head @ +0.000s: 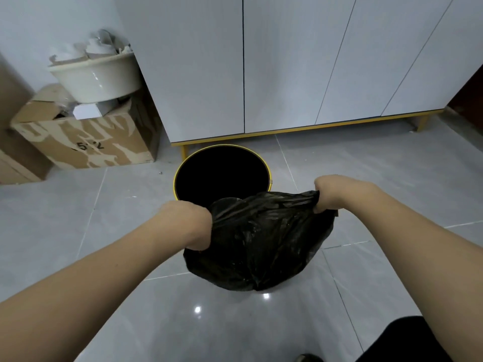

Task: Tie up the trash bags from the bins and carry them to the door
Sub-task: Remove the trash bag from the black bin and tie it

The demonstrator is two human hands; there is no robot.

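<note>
The fingers of the left hand (186, 223) are curling tight around a bunched edge of the black bag (258, 241), gripping it on the bag's left side; the fingertips themselves are hidden under the plastic and the back of the hand. The fingers of the right hand (329, 195) are likewise closing in a fist on the bag's opposite upper edge, pinching a twisted corner of plastic that is sticking out just past the knuckles. Between the two hands the bag's top is being stretched sideways, and its rounded body is hanging below them, clear of the floor (78, 231) as far as can be told.

The bag is sitting in front of the bin (180, 176), overlapping its near rim. The bin, dark inside with a yellow rim, is standing on the grey tiled floor just before a white cabinet (287, 69) with a yellow base and legs.

To the left, a cardboard box (86, 142) is resting on the floor beside the cabinet, and a pale basin (99, 79) filled with crumpled paper is sitting on top of it. At the lower right edge, a dark trouser leg (407, 340) is showing.
</note>
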